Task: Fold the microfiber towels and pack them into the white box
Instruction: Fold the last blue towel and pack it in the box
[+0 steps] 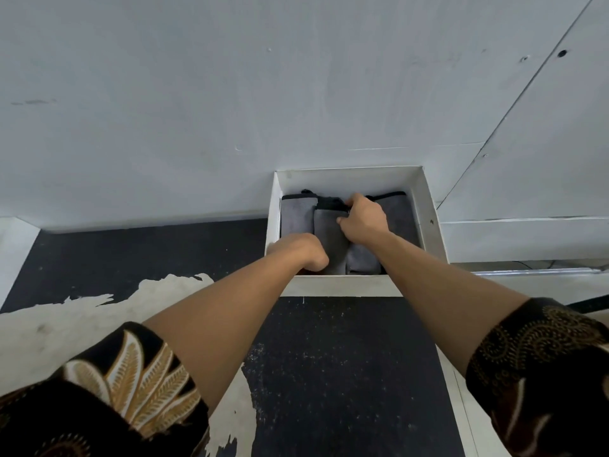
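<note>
Hands in white box (428,206): right hand (362,221) pinches middle towel (329,239); left hand (304,252) grip cannot be told.
Folded towels (296,219) fill the box, none seen outside: packing seemingly nearly done.

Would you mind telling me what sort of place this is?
Probably a plain workroom packing bench: a worn black tabletop with peeling surface, bare white wall panels, and a white box of folded grey towels.

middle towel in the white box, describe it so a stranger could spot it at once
Find the white box against the pale wall on the dark tabletop. Grey folded towels lie side by side inside it. The middle towel alone has its far end pinched by the right hand.
</note>
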The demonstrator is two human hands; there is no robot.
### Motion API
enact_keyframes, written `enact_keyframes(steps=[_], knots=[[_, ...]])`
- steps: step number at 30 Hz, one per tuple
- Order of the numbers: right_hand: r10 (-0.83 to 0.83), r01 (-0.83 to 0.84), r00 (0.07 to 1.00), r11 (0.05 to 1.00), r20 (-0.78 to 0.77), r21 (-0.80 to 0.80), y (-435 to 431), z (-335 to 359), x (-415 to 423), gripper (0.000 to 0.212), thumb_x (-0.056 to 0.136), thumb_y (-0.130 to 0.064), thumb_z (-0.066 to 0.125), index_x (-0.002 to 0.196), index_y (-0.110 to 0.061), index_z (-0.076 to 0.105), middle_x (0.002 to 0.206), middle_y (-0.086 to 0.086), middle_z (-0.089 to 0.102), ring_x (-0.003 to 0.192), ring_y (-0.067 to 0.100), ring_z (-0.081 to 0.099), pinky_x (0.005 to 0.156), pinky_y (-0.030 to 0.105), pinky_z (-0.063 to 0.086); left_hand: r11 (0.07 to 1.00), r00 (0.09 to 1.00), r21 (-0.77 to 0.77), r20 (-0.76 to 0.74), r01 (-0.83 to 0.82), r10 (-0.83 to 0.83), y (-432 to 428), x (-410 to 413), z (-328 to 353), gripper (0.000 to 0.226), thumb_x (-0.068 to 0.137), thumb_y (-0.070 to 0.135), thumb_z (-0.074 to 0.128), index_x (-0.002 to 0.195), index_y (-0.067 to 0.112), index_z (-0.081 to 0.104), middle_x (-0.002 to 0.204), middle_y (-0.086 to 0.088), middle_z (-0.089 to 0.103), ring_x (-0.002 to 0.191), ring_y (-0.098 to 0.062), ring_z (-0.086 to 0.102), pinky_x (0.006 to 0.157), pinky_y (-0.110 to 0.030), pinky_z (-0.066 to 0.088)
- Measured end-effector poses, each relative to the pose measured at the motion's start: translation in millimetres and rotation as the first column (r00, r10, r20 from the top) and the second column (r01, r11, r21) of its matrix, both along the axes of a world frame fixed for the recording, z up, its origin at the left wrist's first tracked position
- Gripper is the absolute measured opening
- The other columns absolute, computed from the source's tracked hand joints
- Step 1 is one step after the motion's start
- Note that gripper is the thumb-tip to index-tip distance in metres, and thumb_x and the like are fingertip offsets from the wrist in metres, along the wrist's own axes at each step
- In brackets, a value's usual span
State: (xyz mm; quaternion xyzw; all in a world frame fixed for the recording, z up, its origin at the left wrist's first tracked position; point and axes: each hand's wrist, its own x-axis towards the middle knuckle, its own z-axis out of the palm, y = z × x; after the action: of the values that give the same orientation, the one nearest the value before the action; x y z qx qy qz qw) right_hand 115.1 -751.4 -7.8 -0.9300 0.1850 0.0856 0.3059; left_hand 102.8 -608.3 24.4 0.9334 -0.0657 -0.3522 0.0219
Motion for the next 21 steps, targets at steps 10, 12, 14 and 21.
enact_keyframes(steps=[10,12,14,21], knots=[[-0.034,0.034,0.999,0.999,0.006,-0.009,12.2,12.1,-18.7,0.049,0.085,-0.023,0.071,0.123,-0.012,0.041,0.124,0.017,0.052,0.110,0.036,0.055,0.084,0.040,0.047,0.984,0.944,-0.015,0.288,0.176,-0.164,10.9,-13.4,15.9,0.015,0.093,0.030,0.060,0.089,0.016,0.058,0.088,-0.005,0.061,0.076,-0.024,0.055,0.062,-0.034,0.041],[-0.019,0.018,1.000,1.000,-0.024,-0.022,15.4,16.9,-25.5,0.051,0.087,-0.025,0.069,0.126,-0.012,0.039,0.128,0.017,0.047,0.111,0.037,0.055,0.082,0.039,0.046,0.971,0.918,-0.052,0.342,0.234,-0.202,17.8,-16.5,22.5,0.022,0.096,0.035,0.057,0.095,0.014,0.060,0.096,-0.007,0.062,0.084,-0.027,0.058,0.066,-0.035,0.044],[-0.006,0.005,1.000,0.999,-0.029,-0.045,19.8,23.7,-32.3,0.051,0.088,-0.028,0.067,0.128,-0.012,0.039,0.130,0.017,0.044,0.111,0.037,0.054,0.082,0.039,0.046,0.956,0.877,-0.079,0.425,0.283,-0.225,26.3,-18.8,29.8,0.029,0.096,0.038,0.056,0.111,0.014,0.062,0.111,-0.007,0.061,0.101,-0.029,0.057,0.074,-0.038,0.047],[0.036,-0.034,0.999,0.994,0.017,-0.102,58.8,50.9,-60.5,0.057,0.090,-0.041,0.062,0.134,-0.011,0.040,0.137,0.018,0.042,0.127,0.038,0.039,0.101,0.048,0.042,0.959,0.791,-0.019,0.570,0.283,-0.222,76.9,-33.4,48.3,0.042,0.095,0.041,0.053,0.128,0.016,0.053,0.130,-0.009,0.052,0.119,-0.029,0.046,0.099,-0.041,0.038]])
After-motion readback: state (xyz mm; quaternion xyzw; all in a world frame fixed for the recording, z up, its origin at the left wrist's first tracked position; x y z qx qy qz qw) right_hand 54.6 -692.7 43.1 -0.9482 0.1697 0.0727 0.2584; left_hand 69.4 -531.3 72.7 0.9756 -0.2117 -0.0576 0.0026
